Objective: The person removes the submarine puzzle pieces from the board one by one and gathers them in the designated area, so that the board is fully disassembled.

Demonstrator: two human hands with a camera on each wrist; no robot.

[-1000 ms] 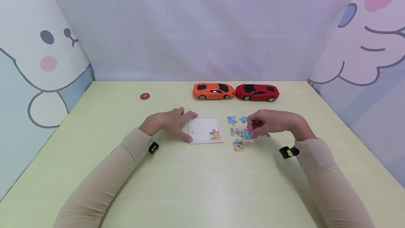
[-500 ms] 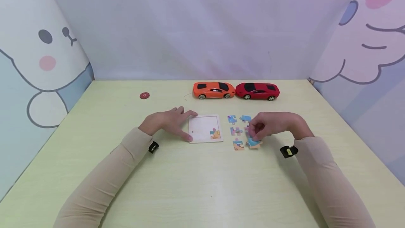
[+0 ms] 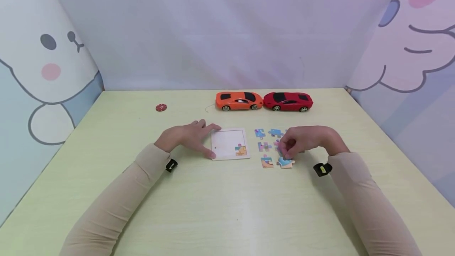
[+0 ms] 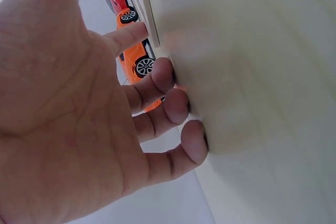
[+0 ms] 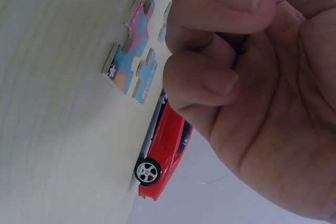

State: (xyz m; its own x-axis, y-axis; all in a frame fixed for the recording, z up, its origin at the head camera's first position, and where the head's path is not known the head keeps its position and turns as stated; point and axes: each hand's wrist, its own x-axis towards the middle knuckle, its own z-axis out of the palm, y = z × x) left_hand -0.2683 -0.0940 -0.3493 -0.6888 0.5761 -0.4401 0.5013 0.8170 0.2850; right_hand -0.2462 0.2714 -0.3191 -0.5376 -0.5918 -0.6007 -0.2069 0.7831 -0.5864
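Note:
In the head view my left hand (image 3: 190, 137) rests at the left side of a square white puzzle board (image 3: 227, 141), thumb at its near corner and index finger at its far one. One picture piece (image 3: 241, 150) lies in the board's near right corner. The left wrist view shows the other fingertips (image 4: 193, 141) against the table. My right hand (image 3: 302, 139) pinches the far edge of a blue and tan jigsaw piece (image 3: 285, 163), which lies flat on the table; the pinching fingertips are hidden in the right wrist view. Beside it lies another piece (image 3: 267, 162).
Farther back are more jigsaw pieces, among them a pink one (image 3: 264, 146) and blue ones (image 3: 275, 132); the right hand covers some. An orange toy car (image 3: 239, 101) and a red toy car (image 3: 288, 102) stand behind. A red chip (image 3: 161, 107) lies at the back left.
My right hand has moved slightly nearer with the jigsaw piece, which was raised and now lies flat beside the nearest piece. The left hand has stayed at the board.

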